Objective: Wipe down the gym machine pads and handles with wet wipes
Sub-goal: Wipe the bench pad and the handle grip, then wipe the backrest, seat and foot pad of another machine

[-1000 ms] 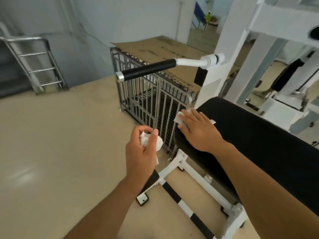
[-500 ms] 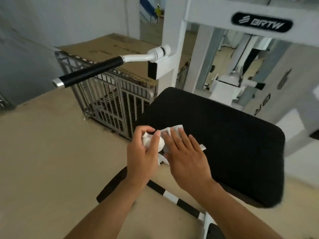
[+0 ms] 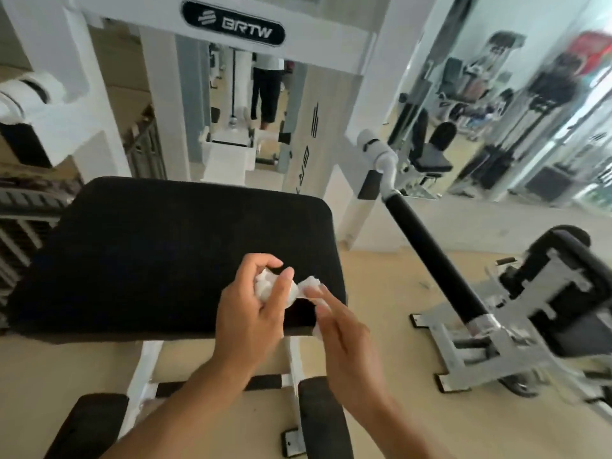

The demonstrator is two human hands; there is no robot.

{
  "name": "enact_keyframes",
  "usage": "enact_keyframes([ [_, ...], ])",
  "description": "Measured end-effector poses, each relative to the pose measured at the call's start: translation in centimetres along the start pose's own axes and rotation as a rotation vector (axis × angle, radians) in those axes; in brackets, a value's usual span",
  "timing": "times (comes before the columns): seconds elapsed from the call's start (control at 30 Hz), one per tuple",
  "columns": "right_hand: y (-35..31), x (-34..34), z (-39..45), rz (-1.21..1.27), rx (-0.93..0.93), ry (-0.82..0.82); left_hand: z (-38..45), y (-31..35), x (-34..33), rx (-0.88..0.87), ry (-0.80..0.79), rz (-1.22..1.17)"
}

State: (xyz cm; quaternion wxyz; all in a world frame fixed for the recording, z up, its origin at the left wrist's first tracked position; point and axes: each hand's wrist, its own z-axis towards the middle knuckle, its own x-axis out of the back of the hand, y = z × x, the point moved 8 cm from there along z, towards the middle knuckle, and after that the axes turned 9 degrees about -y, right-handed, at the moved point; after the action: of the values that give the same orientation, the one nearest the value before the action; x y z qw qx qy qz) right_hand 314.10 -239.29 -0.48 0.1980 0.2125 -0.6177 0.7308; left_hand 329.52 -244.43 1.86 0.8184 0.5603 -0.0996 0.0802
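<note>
A wide black pad of a white gym machine fills the middle of the head view. Over its near right corner my left hand grips a crumpled white wet wipe between thumb and fingers. My right hand pinches a second white wipe right beside it, and the two wipes touch. A black-gripped handle on a white arm slants down to the right of the pad.
Two black knee pads sit low in front of me on the white frame. A second machine with a grey metal base stands on the right. A metal cage is at the left edge. A mirror wall with more equipment lies behind.
The view has swung right, so the right handle is now in sight and the left one is out. My right hand lifted off the pad and now pinches its wipe against the left hand's wipe.
</note>
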Motion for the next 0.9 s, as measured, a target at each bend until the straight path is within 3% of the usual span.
enact_keyframes([
  [0.07,-1.1,1.3,-1.5,0.357,-0.125,0.089,-0.4,0.6,-1.3,0.01,-0.045,-0.073],
  [0.13,-2.1,1.7,-2.8,0.527,-0.177,0.189,-1.1,0.8,-1.3,0.022,-0.064,-0.119],
  [0.3,-3.6,-2.9,-3.6,0.711,-0.324,0.055,-4.2,-0.6,4.9,0.136,0.059,-0.125],
  [0.4,-6.6,-8.8,-2.6,0.673,-0.323,-0.214,-8.2,-2.5,12.1,0.25,0.286,-0.095],
  [0.63,-15.1,-26.3,-5.7,0.601,-0.22,-0.92,-26.9,-3.6,27.1,0.51,1.055,0.015],
  [0.77,-19.0,-35.5,-13.7,0.494,-0.152,-1.358,-41.6,-0.7,29.0,0.608,1.501,0.04],
  [0.9,-21.9,-40.1,-25.0,0.363,-0.076,-1.722,-53.7,3.7,25.9,0.616,1.862,0.038],
])
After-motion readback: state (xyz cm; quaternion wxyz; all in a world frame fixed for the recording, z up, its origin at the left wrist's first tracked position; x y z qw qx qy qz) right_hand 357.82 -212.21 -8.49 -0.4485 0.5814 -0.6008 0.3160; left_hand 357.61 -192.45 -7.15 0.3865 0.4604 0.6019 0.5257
